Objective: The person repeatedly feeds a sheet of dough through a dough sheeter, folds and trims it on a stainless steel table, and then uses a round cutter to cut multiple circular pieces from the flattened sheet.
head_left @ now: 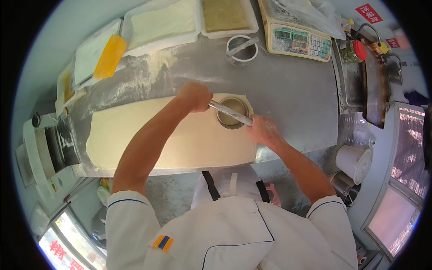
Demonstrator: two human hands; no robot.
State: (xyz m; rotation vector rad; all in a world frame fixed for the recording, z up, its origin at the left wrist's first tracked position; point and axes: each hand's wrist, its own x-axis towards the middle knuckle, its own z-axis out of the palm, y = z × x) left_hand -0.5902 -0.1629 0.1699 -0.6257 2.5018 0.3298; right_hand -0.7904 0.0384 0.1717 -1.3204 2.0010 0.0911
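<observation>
A pale, rolled-out dough sheet (202, 145) lies along the front of the steel table. My left hand (195, 97) is closed around the upper-left end of a metal bar (231, 112), with my right hand (265, 129) gripping the lower-right end. Under the bar is a round metal ring cutter (230, 127), standing on the right end of the sheet. The bar crosses above its opening, and dough shows inside the ring. Whether the bar is fixed to the ring cannot be made out.
At the back stand a tub of white flour (165, 25), a tub with tan contents (226, 15), a clear cup (241, 60) and a digital scale (297, 42). A yellow scraper (109, 56) rests on a container at left. A dough machine (47, 148) adjoins the table's left end.
</observation>
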